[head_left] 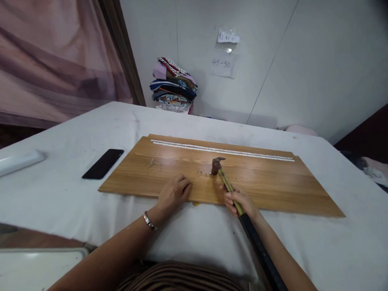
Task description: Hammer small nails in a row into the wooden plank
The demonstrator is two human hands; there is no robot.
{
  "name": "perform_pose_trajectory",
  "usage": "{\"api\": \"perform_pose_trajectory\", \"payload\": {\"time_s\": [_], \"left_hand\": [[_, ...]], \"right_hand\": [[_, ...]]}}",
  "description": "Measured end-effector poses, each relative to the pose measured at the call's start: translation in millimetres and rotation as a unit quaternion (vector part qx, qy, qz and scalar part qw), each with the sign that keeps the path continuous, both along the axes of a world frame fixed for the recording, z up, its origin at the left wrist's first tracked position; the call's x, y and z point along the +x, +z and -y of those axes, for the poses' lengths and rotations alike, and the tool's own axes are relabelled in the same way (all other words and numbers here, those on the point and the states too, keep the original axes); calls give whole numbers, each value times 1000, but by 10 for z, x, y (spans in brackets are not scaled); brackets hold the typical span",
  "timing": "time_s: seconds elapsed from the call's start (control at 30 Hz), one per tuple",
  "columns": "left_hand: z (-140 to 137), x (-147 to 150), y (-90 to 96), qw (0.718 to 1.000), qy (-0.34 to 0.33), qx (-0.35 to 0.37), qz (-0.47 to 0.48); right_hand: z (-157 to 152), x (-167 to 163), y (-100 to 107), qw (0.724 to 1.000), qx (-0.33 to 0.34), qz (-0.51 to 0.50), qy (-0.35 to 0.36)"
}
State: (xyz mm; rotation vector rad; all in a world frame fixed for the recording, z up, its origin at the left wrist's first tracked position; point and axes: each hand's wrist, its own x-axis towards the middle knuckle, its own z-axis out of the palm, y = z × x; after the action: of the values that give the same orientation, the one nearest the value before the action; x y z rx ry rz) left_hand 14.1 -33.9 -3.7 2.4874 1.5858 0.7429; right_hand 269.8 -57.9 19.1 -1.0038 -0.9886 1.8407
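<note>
The right hand (239,201) grips the hammer (227,185), its head near small nails (206,174) in the wooden board (279,180), where the left hand (174,192) rests, fingers bent, whether holding something I cannot tell.

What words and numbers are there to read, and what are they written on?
"45-50": handwritten on the lower paper sheet on the wall.
Upper paper label on the wall: handwritten characters, too blurred to read surely.
White strips on the wooden board: tiny marks, too small to read.
</note>
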Motion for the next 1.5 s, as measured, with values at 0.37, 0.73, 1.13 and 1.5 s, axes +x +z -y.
{"api": "perform_pose_trajectory", "payload": {"time_s": [0.37,0.73,1.13,1.5], "left_hand": [[-8,2,-3,1000,1,7,-3],[2,1,3,1000,2,0,8],[-7,-5,-14,1000,-5,-5,15],[2,3,21,1000,-1,-8,2]], "right_hand": [[3,2,23,1000,5,10,8],[3,10,33,1000,4,7,0],[11,6,44,1000,7,6,-1],[1,18,8,1000,0,7,-3]]}}
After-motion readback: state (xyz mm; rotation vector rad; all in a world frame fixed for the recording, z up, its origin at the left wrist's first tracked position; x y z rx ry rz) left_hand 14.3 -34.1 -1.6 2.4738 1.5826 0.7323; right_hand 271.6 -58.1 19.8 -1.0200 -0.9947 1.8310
